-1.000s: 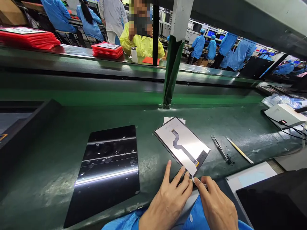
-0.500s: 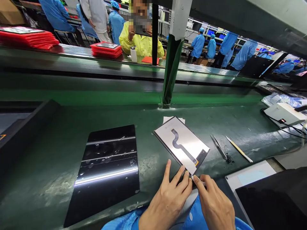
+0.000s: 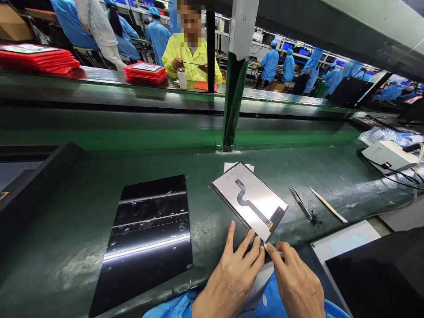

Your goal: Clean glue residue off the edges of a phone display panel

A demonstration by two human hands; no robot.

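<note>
Here, scuffed green worktop (image 3: 152,159), workers (image 3: 270,64) beyond, left fingers (image 3: 229,240) spread (against panel (image 3: 261,194)), right fingers (image 3: 277,261) pinching pale object (image 3: 281,254).

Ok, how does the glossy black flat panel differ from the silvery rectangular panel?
The glossy black flat panel looks larger than the silvery rectangular panel. The silvery panel bears a curved grey ribbon; the black panel shows none. The left hand touches the silvery panel, not the black one. Both look thin.

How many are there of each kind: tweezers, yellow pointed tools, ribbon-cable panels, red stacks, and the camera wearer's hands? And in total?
Tweezers: 1
Yellow pointed tool: 1
Ribbon-cable panel: 1
Red stacks: 2
Left hand, right hand: 2
Total: 7
</note>
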